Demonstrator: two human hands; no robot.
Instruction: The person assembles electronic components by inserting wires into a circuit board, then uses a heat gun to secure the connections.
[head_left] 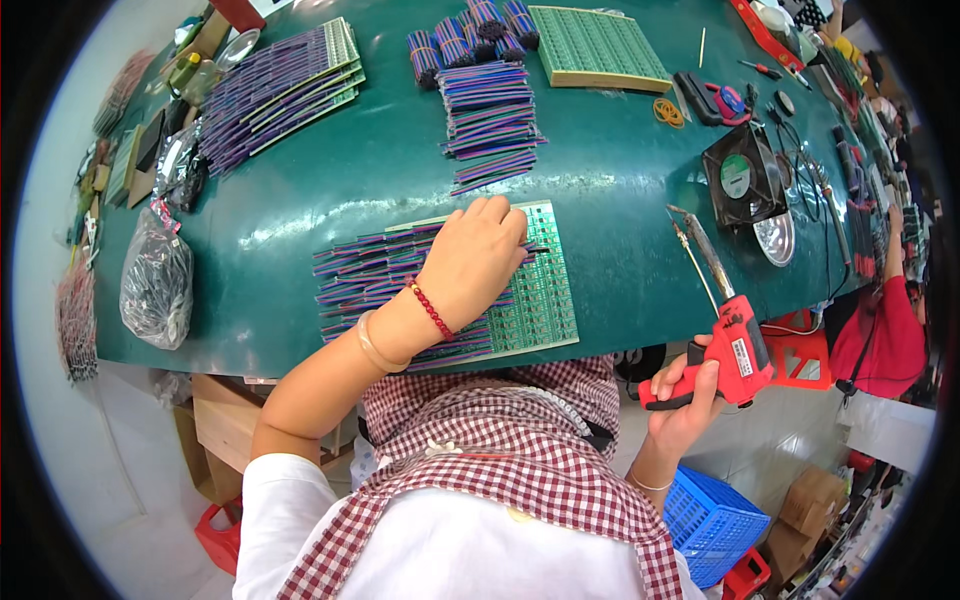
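Note:
A green circuit-board panel [553, 285] lies on the table in front of me. Purple and blue ribbon wires [365, 272] cover its left part in rows, while its right columns show bare pads. My left hand [478, 250] is closed over the panel with its fingertips down, pinching a short ribbon wire [538, 251] whose dark end sticks out to the right. The fingertips are partly hidden by the hand itself. My right hand [690, 392] grips a red soldering gun [738, 350] by its handle, off the table's front edge. Its metal tip points up and left, apart from the panel.
Ribbon wires [488, 108] lie in a stack beyond the panel, with bundles [452, 45] behind. Other panels [600, 50] sit at the back. A black fan [742, 175] and a metal dish [774, 238] stand right. A plastic bag [157, 280] lies left. Another person [885, 340] is at far right.

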